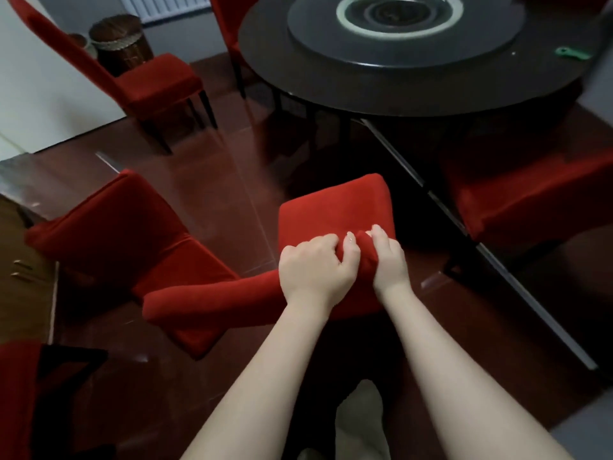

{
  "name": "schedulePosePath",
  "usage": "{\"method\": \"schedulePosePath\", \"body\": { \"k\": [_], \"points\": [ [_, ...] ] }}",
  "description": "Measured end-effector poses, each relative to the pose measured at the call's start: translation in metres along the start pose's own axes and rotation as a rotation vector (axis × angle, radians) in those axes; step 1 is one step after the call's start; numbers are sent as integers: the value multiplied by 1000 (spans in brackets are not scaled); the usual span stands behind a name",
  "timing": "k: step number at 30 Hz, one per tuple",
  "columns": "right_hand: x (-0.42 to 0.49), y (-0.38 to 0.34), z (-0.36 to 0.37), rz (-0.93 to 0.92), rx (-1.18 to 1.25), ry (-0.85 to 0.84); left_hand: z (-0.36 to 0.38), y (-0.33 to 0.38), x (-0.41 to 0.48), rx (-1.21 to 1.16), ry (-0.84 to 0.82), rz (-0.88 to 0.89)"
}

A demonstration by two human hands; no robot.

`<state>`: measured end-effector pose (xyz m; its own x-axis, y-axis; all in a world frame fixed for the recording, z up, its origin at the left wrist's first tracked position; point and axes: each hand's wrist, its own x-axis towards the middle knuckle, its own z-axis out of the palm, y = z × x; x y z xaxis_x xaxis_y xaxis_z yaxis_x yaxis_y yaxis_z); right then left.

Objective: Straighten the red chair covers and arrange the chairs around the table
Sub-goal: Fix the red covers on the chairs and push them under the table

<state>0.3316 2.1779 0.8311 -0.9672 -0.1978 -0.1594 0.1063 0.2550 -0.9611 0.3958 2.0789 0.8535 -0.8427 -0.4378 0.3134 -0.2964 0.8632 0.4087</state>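
We clench left hand [315, 267] and right hand [389, 260] on the red chair cover [335, 207] bunched at the backrest top, table [298, 61] at one o'clock; seemingly soft, stretchy cloth, best gripped there.

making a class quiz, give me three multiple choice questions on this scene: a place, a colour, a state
1. Where is the green object? A on the table B on the floor C on a chair seat
2. What colour is the held chair cover? A blue B red C white
3. What are the left hand and right hand doing? A hanging open B gripping the chair cover C lifting the table
Answers: A, it lies near the table's right edge; B, the fabric is red; B, both hands' fingers curl round the cloth.
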Motion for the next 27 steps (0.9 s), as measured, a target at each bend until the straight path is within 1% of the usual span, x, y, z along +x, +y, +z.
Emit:
{"method": "schedulePosePath", "body": {
  "k": [9,13,14,16,18,21,23,27],
  "points": [
    [1,-22,-23,19,-250,-223,-1,4,0,28,-20,0],
    [4,-33,-43,-18,-350,-271,5,8,-2,74,-36,78],
    [3,-34,-47,-32,-412,-253,7,6,-5,91,-35,94],
    [3,-33,-53,-100,-625,-147,10,0,-13,133,-27,74],
    [3,-30,-61,-221,-888,-14,11,-6,-23,154,-13,36],
    [0,-20,-70,-413,-1200,74,15,-6,-29,163,-29,-12],
    [-4,-10,-70,-466,-1285,75,20,1,-28,168,-73,-33],
    [-1,14,-75,-412,-1295,34,35,20,-25,158,-150,-22]
  ]
}}
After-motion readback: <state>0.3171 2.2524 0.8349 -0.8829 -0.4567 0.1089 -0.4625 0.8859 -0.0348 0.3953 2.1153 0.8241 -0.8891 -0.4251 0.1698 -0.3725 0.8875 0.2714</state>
